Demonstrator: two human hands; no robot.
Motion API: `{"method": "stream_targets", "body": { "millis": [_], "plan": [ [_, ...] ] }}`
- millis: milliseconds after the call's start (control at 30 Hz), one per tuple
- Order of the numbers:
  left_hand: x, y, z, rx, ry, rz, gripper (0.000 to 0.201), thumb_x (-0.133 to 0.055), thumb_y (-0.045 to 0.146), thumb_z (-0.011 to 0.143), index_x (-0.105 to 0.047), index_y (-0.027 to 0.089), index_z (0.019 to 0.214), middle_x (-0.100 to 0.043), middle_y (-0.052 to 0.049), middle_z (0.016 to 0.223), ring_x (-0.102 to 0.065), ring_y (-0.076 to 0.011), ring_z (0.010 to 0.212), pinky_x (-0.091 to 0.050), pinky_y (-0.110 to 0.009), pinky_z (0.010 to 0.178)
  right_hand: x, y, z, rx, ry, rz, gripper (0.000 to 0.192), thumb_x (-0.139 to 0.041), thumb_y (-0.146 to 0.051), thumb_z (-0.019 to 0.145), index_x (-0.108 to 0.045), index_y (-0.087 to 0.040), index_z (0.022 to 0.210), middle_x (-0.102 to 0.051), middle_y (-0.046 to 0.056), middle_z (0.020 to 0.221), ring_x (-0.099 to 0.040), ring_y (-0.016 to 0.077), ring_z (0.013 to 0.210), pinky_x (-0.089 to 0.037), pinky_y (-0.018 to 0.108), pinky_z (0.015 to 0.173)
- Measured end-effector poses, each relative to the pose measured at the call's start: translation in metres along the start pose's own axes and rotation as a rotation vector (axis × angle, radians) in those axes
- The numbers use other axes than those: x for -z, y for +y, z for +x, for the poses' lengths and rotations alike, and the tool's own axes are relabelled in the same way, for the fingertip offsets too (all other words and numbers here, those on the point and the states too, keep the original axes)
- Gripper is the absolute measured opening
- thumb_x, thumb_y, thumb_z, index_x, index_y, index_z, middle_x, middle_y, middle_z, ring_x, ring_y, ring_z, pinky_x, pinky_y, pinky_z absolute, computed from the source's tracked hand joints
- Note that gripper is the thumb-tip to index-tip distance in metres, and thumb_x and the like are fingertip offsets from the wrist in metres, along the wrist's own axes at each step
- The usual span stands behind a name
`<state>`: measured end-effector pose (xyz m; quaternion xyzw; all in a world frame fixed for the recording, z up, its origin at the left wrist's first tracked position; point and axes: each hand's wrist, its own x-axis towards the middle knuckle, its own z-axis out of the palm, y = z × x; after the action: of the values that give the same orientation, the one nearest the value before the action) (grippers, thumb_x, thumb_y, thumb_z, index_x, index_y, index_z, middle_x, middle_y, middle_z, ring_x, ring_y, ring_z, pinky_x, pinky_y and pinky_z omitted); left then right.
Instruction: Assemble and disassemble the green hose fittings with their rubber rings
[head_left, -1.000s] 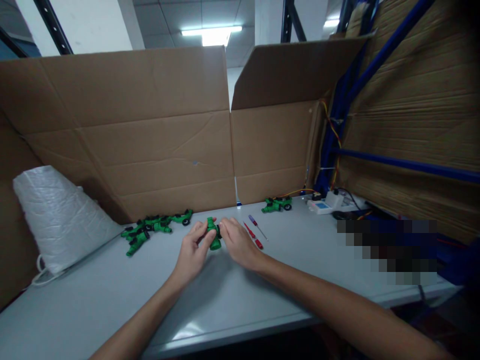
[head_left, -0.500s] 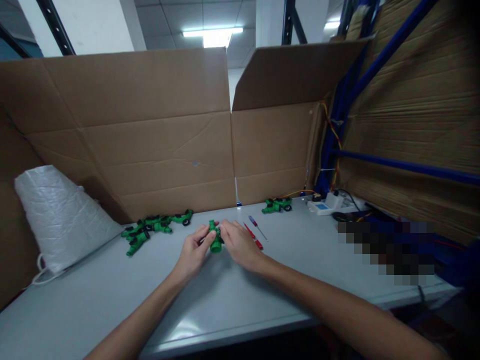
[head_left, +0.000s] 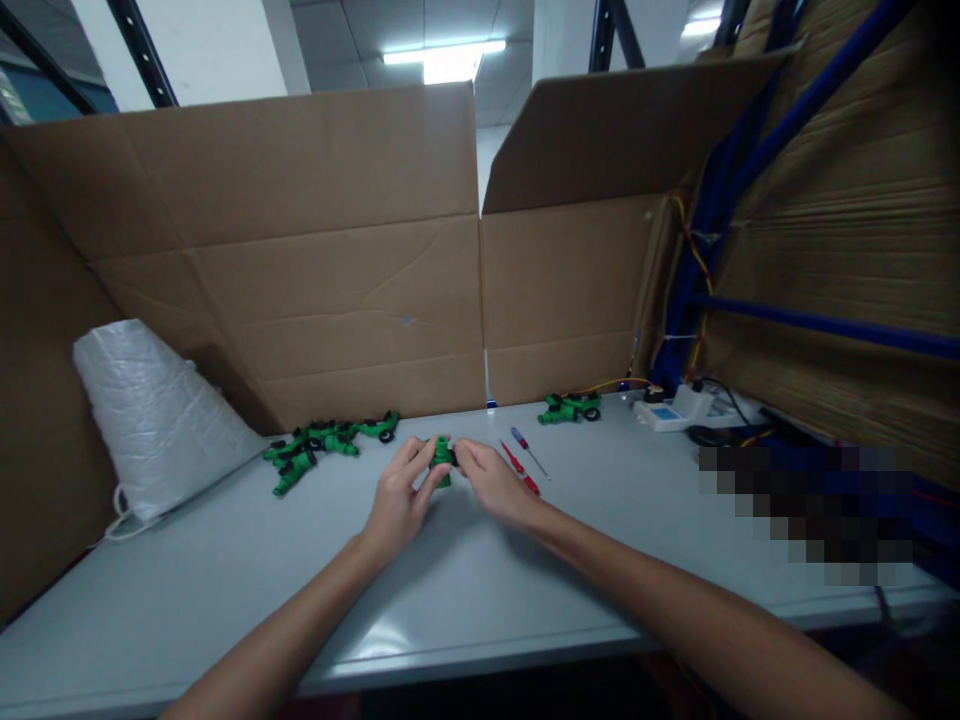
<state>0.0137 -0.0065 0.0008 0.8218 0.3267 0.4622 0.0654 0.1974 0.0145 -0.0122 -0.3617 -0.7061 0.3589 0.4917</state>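
Observation:
Between my two hands is a small green plastic piece with black parts (head_left: pixel 442 455), held just above the table; the fingers cover much of it. My left hand (head_left: pixel 403 485) has thumb and fingers closed on its left side. On its right side my right hand (head_left: pixel 487 480) pinches a dark part, partly hidden by the fingertips. To the right of that hand lie a red screwdriver (head_left: pixel 520 468) and a second screwdriver with a blue and red handle (head_left: pixel 529 452). Similar green pieces with black wheel-like parts (head_left: pixel 330 440) lie grouped at the back left.
Another green piece (head_left: pixel 570 408) sits at the back right, near a white power strip (head_left: pixel 671 412) with cables. A white plastic-wrapped bundle (head_left: pixel 161 420) stands at the left. Cardboard walls (head_left: pixel 337 270) enclose the table (head_left: pixel 480 590), and a blue metal rack (head_left: pixel 690 260) rises on the right.
The green piece has turned in my hands, its end tipping so that it appears shorter. My view has shifted slightly, moving the surroundings to the right.

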Motion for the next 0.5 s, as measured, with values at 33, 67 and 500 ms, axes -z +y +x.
{"method": "stream_targets", "body": {
  "millis": [33,67,500],
  "plan": [
    [0.0,0.004,0.001,0.05,-0.005,-0.017,0.027,-0.056,0.031,0.106,-0.07,0.019,0.126,-0.063,-0.009,0.101,-0.06,-0.0222,0.095,-0.048,-0.033,0.086,-0.001,0.0,-0.002,0.025,0.026,-0.063,0.037,-0.036,-0.043,0.105,-0.041,-0.024,0.074,-0.045,-0.003,0.068,-0.042,0.0156,0.064,-0.03,0.028,0.061],
    [0.001,0.008,0.002,0.083,-0.015,-0.039,0.027,-0.056,0.032,0.106,-0.072,0.018,0.124,-0.062,-0.008,0.098,-0.059,-0.0218,0.093,-0.048,-0.032,0.086,-0.002,-0.001,-0.004,0.041,0.039,-0.126,0.036,-0.035,-0.041,0.107,-0.041,-0.024,0.075,-0.047,-0.003,0.069,-0.044,0.0161,0.064,-0.031,0.028,0.062],
    [-0.004,0.019,0.006,0.413,-0.101,-0.582,0.045,-0.062,0.054,0.1,-0.079,0.015,0.112,-0.073,-0.009,0.103,-0.062,-0.0252,0.101,-0.048,-0.033,0.095,0.012,-0.005,-0.016,0.446,0.076,-0.857,0.038,-0.028,-0.023,0.112,-0.052,-0.023,0.083,-0.061,0.009,0.082,-0.049,0.0273,0.083,-0.037,0.039,0.079]
  ]
}}
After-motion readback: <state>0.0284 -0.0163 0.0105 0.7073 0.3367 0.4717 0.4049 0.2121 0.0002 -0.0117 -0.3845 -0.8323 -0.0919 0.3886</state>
